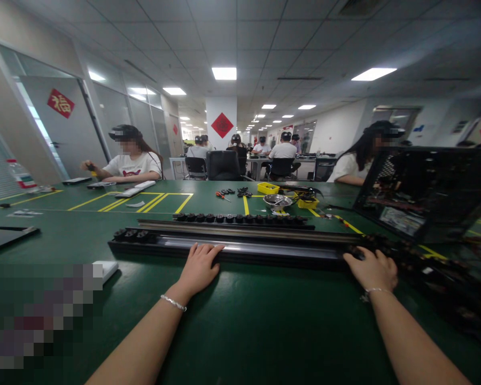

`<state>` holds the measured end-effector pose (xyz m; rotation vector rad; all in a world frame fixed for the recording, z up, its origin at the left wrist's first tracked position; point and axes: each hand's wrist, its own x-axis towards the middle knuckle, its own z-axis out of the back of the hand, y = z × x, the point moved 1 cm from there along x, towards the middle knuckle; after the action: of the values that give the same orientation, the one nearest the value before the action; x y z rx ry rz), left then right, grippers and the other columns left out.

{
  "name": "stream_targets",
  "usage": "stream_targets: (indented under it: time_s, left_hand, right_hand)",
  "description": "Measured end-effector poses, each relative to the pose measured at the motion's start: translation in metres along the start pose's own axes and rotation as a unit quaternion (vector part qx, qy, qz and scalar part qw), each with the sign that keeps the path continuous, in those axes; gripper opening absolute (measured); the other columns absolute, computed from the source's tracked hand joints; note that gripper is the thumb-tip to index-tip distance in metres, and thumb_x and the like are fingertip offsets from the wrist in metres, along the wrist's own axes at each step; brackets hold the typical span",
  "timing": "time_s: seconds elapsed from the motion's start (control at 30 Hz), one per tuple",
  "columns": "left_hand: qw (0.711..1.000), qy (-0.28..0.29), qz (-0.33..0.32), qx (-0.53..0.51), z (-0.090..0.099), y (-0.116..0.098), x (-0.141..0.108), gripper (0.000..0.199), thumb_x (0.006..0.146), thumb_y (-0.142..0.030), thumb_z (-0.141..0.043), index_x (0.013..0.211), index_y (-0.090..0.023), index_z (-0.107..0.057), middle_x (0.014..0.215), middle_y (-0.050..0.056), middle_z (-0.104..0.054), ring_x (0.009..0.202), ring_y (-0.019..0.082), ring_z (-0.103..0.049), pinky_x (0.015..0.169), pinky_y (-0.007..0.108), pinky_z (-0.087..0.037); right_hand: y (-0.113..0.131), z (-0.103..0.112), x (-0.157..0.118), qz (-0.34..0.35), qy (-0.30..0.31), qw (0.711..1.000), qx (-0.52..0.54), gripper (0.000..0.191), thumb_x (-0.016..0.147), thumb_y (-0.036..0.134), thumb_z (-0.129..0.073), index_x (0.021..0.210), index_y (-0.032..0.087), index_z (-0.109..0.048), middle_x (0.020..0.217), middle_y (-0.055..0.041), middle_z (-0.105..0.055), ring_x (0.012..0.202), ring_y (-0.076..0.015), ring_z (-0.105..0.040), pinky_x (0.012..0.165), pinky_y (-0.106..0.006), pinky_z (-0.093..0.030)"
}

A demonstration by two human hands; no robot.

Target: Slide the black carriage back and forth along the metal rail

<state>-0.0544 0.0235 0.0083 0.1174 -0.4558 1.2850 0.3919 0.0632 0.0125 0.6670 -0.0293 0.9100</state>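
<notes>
A long black channel with a shiny strip along its inside lies across the green table in front of me. My left hand rests on its near edge left of the middle, fingers stretched over the rim and thumb apart. At the channel's right end my right hand curls its fingers around a small dark round part, partly hidden by them. Several black round parts sit in the channel's left end. Behind it lie a narrow rail and a row of similar black parts.
A pile of black parts lies to my right, below an open computer case. Farther back are a metal bowl, a yellow bin and an orange-handled screwdriver. People sit at left, right and behind.
</notes>
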Motion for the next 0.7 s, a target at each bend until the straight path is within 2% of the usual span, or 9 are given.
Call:
stream_targets:
  time_s: [0.1,0.2,0.43,0.7]
  left_hand:
    - [1.000,0.002,0.004,-0.002,0.000,0.000,0.000,0.053,0.077,-0.023,-0.052,0.129,-0.030,-0.046,0.116,0.003,-0.058,0.115,0.021,-0.048,0.110,0.048,-0.017]
    - [1.000,0.003,0.005,-0.002,0.000,-0.001,0.000,0.053,0.077,-0.023,-0.052,0.129,-0.030,-0.046,0.116,0.003,-0.057,0.115,0.021,-0.048,0.110,0.048,-0.016]
    - [1.000,-0.002,0.001,0.001,0.000,-0.001,0.000,0.053,0.077,-0.022,-0.052,0.129,-0.030,-0.046,0.116,0.004,-0.057,0.115,0.021,-0.048,0.110,0.047,-0.017]
    - [1.000,0.001,0.004,0.003,0.001,-0.001,0.001,0.053,0.077,-0.022,-0.052,0.129,-0.031,-0.046,0.116,0.004,-0.058,0.114,0.022,-0.049,0.110,0.048,-0.017]
  right_hand:
    - [0.000,0.000,0.000,-0.008,0.019,1.000,-0.006,0.068,0.070,0.062,-0.044,0.124,0.021,-0.053,0.145,-0.0161,-0.029,0.133,-0.0413,-0.017,0.102,-0.055,-0.023]
    - [-0.002,-0.003,0.005,-0.010,0.027,1.000,-0.011,0.068,0.069,0.061,-0.045,0.123,0.021,-0.053,0.144,-0.0163,-0.030,0.131,-0.0410,-0.022,0.101,-0.056,-0.024]
    - [-0.015,-0.009,0.018,-0.004,0.007,1.000,0.012,0.059,0.070,0.054,-0.047,0.119,0.021,-0.056,0.134,-0.0138,-0.044,0.123,-0.0351,-0.037,0.098,-0.052,-0.032]
    - [-0.012,-0.004,0.015,-0.003,-0.006,0.999,0.033,0.055,0.070,0.051,-0.049,0.115,0.021,-0.057,0.126,-0.0143,-0.049,0.118,-0.0354,-0.041,0.092,-0.050,-0.035]
